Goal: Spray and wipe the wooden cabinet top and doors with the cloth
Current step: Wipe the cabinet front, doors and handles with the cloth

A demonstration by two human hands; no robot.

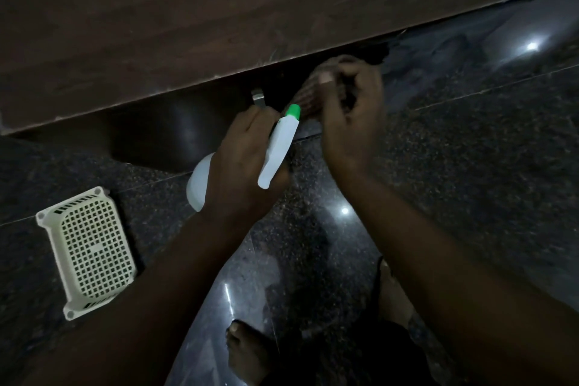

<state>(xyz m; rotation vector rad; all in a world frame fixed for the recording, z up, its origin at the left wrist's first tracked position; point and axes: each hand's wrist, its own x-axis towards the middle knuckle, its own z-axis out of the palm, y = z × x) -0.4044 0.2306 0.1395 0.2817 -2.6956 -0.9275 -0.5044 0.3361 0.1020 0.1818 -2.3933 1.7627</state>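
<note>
Now my left hand [241, 160] grips the spray bottle [277, 147], its long axis pointing the green nozzle [293, 111] up and right at the cloth [308, 97] gripped in my right hand [351, 116], just beside it under the front edge of the wooden cabinet top [219, 9].

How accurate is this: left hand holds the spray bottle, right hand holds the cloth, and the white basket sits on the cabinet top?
One thing is wrong: in the head view the white basket lies on the floor, not on the cabinet top. The left hand does hold the spray bottle and the right hand the cloth.
</note>
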